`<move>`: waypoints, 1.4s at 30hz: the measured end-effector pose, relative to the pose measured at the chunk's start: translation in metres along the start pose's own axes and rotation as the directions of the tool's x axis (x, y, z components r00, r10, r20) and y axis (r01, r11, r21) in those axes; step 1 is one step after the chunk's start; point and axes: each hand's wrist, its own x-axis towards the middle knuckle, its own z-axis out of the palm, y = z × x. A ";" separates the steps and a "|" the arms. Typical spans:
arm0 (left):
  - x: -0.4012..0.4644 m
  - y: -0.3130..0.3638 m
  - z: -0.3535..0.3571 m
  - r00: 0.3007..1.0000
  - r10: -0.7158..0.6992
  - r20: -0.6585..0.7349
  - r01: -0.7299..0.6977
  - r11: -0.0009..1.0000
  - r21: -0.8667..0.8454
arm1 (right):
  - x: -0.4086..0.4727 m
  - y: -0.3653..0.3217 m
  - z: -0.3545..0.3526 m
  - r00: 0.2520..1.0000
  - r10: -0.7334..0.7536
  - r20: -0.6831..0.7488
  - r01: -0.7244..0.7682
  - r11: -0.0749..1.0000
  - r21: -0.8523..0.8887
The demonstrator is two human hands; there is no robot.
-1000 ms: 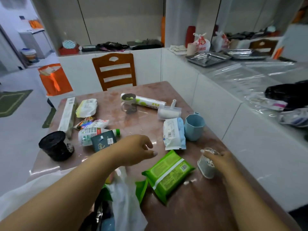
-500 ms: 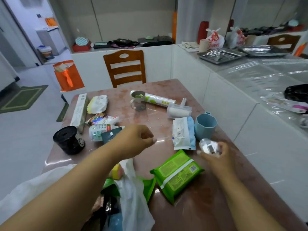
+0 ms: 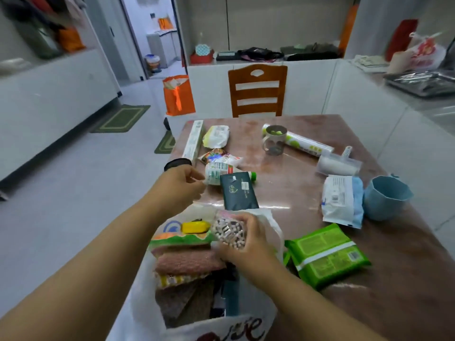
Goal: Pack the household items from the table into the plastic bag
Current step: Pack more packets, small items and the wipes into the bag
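A person stands at the near edge of a reddish table (image 3: 295,188) with a white plastic bag (image 3: 268,220) gaping open just below them, partly filled with scouring pads, a green sponge and a small yellow item. The right hand (image 3: 248,239) curls around a small clear container (image 3: 229,231) of what look like cotton swabs and holds it over the bag's mouth, so the step in hand seems to be dropping this item in. The left hand (image 3: 182,185) hovers at the bag's far rim with its thumb and fingertips drawn together; whether it pinches the thin plastic there or nothing at all is hard to tell. Next, the right hand would need to lower the container into a free gap and let go. Items not yet packed lie on the table: a green wipes pack (image 3: 325,254), a white and blue packet (image 3: 342,200), a blue cup (image 3: 386,196), a dark green pack (image 3: 238,193), a bottle lying on its side, a lint roller and others. The bag's lower half is cut off by the frame, and the labels are too blurred to read
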 end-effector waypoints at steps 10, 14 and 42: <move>-0.047 -0.039 -0.037 0.936 -0.171 0.309 -0.032 0.830 0.556 | 0.002 0.014 0.020 0.959 -0.098 0.268 0.234 0.804 -0.546; -0.054 -0.051 -0.043 0.917 -0.272 0.291 0.013 0.751 0.661 | 0.015 0.004 0.030 0.990 -0.122 0.077 0.143 0.904 -0.404; -0.102 -0.085 -0.111 0.998 -0.049 -0.046 -0.002 0.661 -0.750 | 0.007 -0.028 0.089 0.891 -0.175 0.418 0.393 0.758 -0.520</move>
